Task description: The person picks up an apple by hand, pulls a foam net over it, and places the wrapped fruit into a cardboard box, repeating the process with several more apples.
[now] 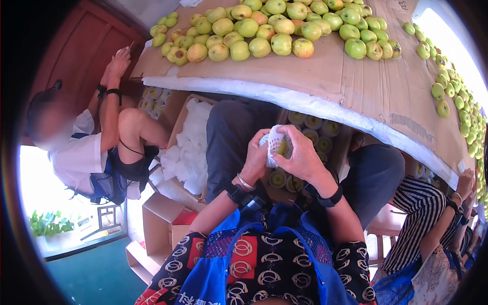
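Observation:
Between my two hands, held up in front of my lap, is a green apple (282, 148) partly covered by a white foam net sleeve (275, 140). My left hand (255, 157) grips the netted side, its fingers partly hidden behind the sleeve. Curled over the top and right side, my right hand (300, 155) has its thumb on the near face of the apple. Beneath my hands stands a box of netted apples (278, 179) between my knees. A carton of loose white foam nets (191, 147) is beside my left leg.
Ahead, many green apples (240, 50) lie on a cardboard-covered table (305, 68) with a white padded edge (244, 88). More apples (457, 91) line its right side. A co-worker (76, 157) sits at left, another (432, 244) at right. Open cardboard boxes (157, 223) stand at lower left.

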